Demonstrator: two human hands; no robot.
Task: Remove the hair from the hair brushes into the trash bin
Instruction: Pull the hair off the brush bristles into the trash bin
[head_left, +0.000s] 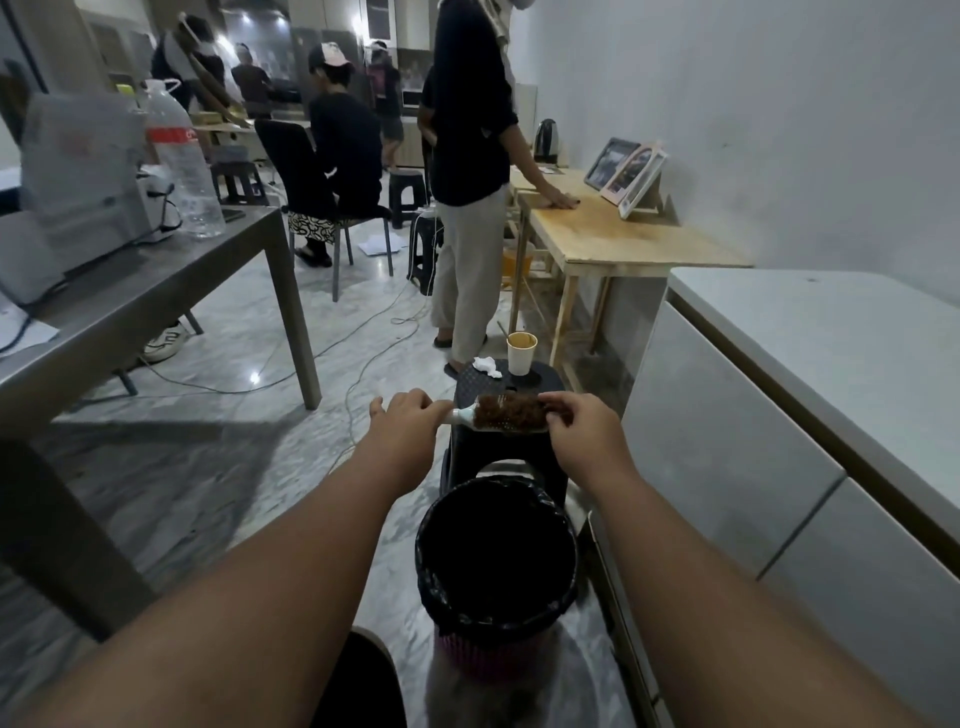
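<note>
I hold a white hair brush (467, 417) level above a black stool, its bristles packed with a mat of brown hair (511, 410). My left hand (410, 418) grips the brush handle. My right hand (582, 428) is at the brush's far end, fingers pinched on the edge of the hair mat. The trash bin (566, 558), lined with a black bag over a pink body, stands on the floor below and nearer to me than the brush.
The black stool (545, 379) behind the bin carries a paper cup (521, 353) and a crumpled tissue (485, 366). A white cabinet (779, 415) is on the right, a grey table (156, 291) on the left. A person stands by a wooden table (623, 234) ahead; cables lie across the floor.
</note>
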